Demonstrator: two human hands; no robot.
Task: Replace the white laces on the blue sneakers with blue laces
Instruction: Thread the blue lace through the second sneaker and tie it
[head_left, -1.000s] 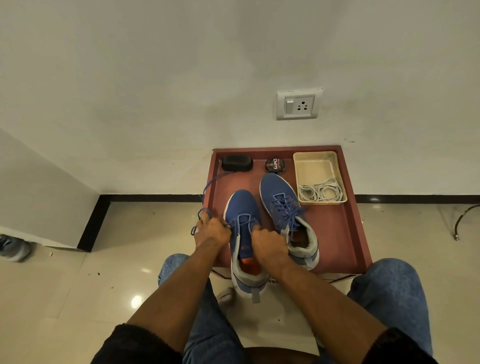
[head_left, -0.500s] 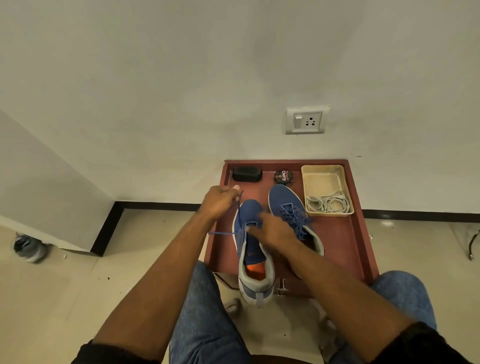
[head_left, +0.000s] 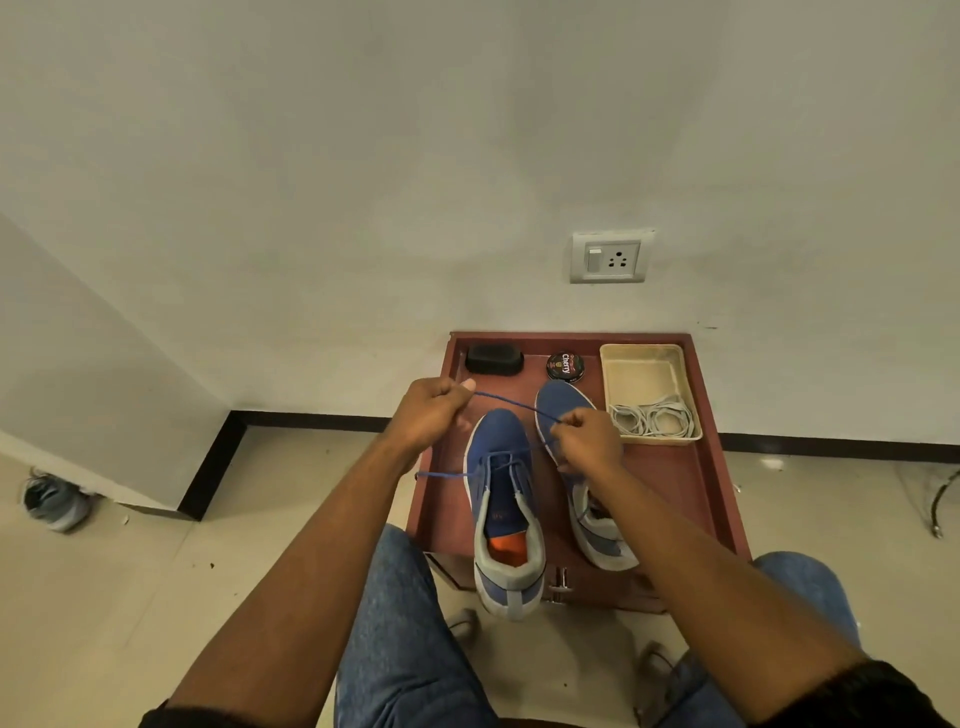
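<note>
white laces (head_left: 652, 420) binned, right sneaker (head_left: 582, 467) laced, left sneaker (head_left: 501, 499) part-threaded: left hand (head_left: 431, 415) and right hand (head_left: 589, 439) pinching 1 blue lace (head_left: 506, 401).

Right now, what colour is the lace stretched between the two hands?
Blue, matching the sneaker. The lace runs taut between left hand and right hand, clearest in the head view.

A single wide-angle head camera looks forward and steeply down from above the seated person's lap, close over the table (head_left: 696, 483) at 12 o'clock, the wall (head_left: 363, 182) filling the upper frame beyond it
</note>
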